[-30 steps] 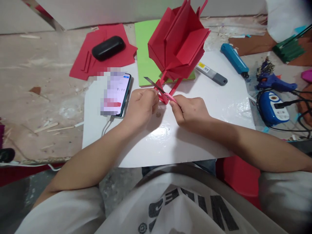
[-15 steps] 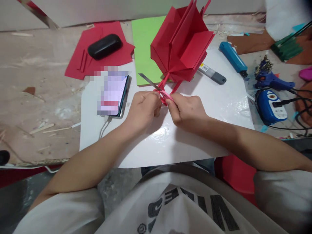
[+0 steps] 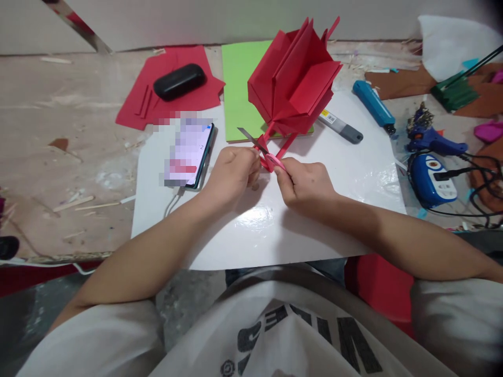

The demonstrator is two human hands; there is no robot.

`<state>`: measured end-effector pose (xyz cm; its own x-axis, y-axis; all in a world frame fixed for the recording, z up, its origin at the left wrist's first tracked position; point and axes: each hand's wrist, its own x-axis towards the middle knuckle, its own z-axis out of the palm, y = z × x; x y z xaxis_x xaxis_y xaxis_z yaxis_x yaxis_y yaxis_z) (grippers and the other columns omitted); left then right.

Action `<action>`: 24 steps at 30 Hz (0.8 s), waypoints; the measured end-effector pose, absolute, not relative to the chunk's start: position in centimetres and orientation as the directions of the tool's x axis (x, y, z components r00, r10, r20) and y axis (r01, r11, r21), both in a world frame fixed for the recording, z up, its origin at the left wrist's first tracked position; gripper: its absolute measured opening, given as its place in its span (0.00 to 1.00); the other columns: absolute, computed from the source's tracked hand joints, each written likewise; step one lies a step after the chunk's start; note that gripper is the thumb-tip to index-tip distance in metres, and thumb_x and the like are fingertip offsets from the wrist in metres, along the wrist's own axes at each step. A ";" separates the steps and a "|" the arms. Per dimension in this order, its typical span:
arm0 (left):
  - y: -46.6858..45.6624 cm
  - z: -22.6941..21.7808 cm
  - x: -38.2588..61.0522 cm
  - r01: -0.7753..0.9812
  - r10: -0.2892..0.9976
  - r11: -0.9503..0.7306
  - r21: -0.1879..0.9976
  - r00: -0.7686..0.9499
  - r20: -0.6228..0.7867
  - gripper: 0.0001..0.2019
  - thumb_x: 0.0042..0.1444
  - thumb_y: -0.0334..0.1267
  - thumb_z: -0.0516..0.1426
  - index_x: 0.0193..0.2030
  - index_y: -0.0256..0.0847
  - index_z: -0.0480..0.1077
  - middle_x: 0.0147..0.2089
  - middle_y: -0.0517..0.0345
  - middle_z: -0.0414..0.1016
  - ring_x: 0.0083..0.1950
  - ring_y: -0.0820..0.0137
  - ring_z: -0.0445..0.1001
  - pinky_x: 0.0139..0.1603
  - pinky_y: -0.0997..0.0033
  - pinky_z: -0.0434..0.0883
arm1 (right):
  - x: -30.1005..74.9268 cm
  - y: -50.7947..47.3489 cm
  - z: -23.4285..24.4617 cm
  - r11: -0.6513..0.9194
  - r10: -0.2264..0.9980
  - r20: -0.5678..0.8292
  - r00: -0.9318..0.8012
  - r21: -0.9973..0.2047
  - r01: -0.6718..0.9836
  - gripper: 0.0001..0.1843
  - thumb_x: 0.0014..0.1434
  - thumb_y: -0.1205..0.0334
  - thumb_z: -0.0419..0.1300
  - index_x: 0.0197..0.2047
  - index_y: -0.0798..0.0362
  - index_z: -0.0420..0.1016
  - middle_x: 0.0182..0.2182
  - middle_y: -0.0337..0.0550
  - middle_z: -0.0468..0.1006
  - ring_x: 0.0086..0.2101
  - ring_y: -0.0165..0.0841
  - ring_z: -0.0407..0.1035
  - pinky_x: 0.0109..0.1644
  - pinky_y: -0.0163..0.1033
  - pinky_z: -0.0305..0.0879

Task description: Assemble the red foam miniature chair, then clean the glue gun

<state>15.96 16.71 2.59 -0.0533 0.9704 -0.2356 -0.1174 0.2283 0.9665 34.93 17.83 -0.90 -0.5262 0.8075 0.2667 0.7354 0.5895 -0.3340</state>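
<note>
A folded red paper construction (image 3: 293,78), with several open pockets and narrow strips at its lower end, lies tilted above my hands. My left hand (image 3: 236,170) is closed, pinching the end of a red paper strip (image 3: 287,145) from the construction. Closed around the pink handles of a pair of scissors (image 3: 275,160) is my right hand (image 3: 308,180). The scissors' grey blade points up and left, crossing the red strips just above my left fingers. Whether the blades are cutting into the paper I cannot tell.
Beneath lie a green paper stack (image 3: 239,94) and a white sheet (image 3: 251,235). Leftward are a charging phone (image 3: 190,154) and a black case (image 3: 179,82) on red paper (image 3: 135,107). Rightward are a grey-handled cutter (image 3: 341,128), a teal cutter (image 3: 373,104) and a blue glue gun (image 3: 440,141) with cables.
The camera view has shifted slightly. The scissors and my right hand sit a little further right and lower, and the red construction has tipped slightly. Both hands keep their hold.
</note>
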 end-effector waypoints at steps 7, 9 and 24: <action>16.3 2.7 16.2 -0.104 0.979 0.203 0.974 0.008 -0.203 0.25 0.60 0.38 0.64 0.20 0.45 0.53 0.22 0.65 0.46 0.24 0.75 0.48 0.27 0.70 0.53 | 34.1 17.8 -0.3 0.545 0.838 0.205 -0.505 -0.351 0.761 0.29 0.87 0.52 0.40 0.44 0.51 0.77 0.27 0.41 0.75 0.27 0.35 0.61 0.36 0.43 0.47; 16.3 2.7 16.3 -0.097 0.982 0.190 0.977 0.000 -0.191 0.23 0.59 0.37 0.63 0.21 0.45 0.53 0.22 0.65 0.46 0.24 0.75 0.49 0.27 0.70 0.54 | 33.9 17.9 0.1 0.543 0.839 0.191 -0.509 -0.351 0.763 0.30 0.87 0.51 0.39 0.45 0.52 0.78 0.28 0.43 0.76 0.28 0.36 0.63 0.37 0.43 0.47; 17.0 2.1 15.7 -0.114 0.985 0.143 0.983 -0.075 -0.152 0.23 0.58 0.37 0.63 0.22 0.46 0.52 0.23 0.66 0.44 0.24 0.76 0.44 0.26 0.68 0.46 | 34.6 17.4 0.4 0.562 0.827 0.204 -0.523 -0.292 0.774 0.26 0.86 0.54 0.41 0.46 0.52 0.77 0.28 0.43 0.77 0.27 0.35 0.60 0.36 0.44 0.42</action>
<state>15.75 17.00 2.12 -0.0752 0.9855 -0.1521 -0.1138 0.1431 0.9831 34.63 17.40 0.39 -0.5234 0.8274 0.2036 0.7743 0.5615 -0.2918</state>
